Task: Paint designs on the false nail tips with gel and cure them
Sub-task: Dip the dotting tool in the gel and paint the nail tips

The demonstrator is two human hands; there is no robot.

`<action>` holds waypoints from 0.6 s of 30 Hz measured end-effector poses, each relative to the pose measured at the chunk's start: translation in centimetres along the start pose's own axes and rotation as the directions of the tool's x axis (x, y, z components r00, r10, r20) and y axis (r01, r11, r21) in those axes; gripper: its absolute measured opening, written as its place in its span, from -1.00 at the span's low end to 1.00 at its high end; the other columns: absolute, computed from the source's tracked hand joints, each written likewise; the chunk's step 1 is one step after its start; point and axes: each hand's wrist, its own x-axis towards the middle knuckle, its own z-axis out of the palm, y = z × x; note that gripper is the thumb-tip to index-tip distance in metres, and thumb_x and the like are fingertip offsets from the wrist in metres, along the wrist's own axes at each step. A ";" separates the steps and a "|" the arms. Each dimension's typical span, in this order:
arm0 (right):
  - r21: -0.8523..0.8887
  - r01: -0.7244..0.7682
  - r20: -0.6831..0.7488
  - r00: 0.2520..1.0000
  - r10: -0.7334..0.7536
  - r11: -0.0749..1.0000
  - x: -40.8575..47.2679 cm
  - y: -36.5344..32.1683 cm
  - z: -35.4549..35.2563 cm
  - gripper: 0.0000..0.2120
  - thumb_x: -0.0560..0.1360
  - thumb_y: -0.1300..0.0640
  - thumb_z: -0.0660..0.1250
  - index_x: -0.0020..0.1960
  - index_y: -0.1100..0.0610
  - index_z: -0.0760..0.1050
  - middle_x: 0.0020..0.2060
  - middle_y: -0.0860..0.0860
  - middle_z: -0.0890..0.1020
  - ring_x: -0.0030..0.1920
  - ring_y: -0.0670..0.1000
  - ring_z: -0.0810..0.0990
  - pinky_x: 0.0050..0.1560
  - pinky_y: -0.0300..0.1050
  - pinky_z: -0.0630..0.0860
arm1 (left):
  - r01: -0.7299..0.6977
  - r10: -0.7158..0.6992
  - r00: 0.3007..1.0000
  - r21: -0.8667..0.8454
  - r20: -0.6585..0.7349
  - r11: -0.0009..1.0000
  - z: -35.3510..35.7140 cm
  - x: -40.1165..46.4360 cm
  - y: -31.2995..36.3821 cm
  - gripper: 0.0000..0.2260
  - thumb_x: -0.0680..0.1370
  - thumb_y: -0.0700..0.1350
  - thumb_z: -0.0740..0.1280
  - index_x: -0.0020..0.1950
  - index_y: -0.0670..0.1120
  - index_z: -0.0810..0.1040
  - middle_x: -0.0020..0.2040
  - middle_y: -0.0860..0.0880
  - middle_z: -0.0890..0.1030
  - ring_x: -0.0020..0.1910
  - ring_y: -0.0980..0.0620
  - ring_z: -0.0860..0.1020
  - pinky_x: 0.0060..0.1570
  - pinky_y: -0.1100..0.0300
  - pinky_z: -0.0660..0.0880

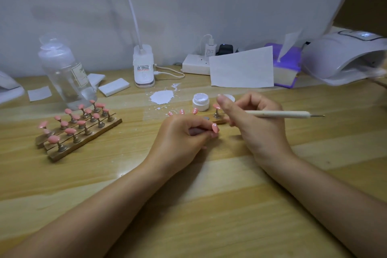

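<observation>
Head view: left hand (184,134) pinches a pink nail tip (215,127) steady while right hand (251,117) grips the dotting pen (282,113), ready to dot.

Both hands' fingers (211,130) curled, forearms resting.

Labels on the clear bottle (65,73) and charger (209,50) are too blurred to read.
</observation>
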 end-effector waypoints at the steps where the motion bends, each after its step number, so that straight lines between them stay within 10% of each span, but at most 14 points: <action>1: 0.000 -0.011 -0.006 1.000 0.011 1.000 -0.2 0.1 0.1 -0.64 0.28 0.03 0.49 -0.47 0.11 0.34 -0.52 0.08 0.43 -0.35 0.03 0.48 -0.13 0.08 0.57 | -0.009 0.009 1.000 0.022 -0.003 1.000 0.0 0.0 0.0 -0.72 0.42 -0.35 0.39 -0.33 0.03 0.58 -0.38 0.19 0.61 -0.42 0.33 0.54 -0.25 0.65 0.33; 5: -0.016 -0.026 0.031 0.999 0.026 1.000 -0.2 0.1 0.6 -0.57 0.37 0.23 0.44 -0.48 0.13 0.23 -0.59 0.01 0.29 -0.48 -0.04 0.38 -0.15 0.32 0.52 | -0.016 0.016 1.000 0.046 -0.006 0.999 -0.1 0.1 -0.3 -0.74 0.41 -0.34 0.40 -0.31 0.03 0.61 -0.33 0.13 0.65 -0.38 0.26 0.56 -0.19 0.58 0.38; 18: 0.003 0.027 0.146 0.989 -0.027 1.000 -0.3 0.3 0.6 -0.59 0.38 0.48 0.25 -0.50 0.16 0.19 -0.76 -0.14 0.35 -0.69 -0.21 0.36 -0.41 -0.31 0.51 | 0.014 -0.014 1.000 0.031 -0.007 0.999 0.0 0.1 -0.3 -0.76 0.42 -0.32 0.40 -0.28 0.02 0.63 -0.32 0.09 0.66 -0.28 0.21 0.59 -0.29 0.35 0.54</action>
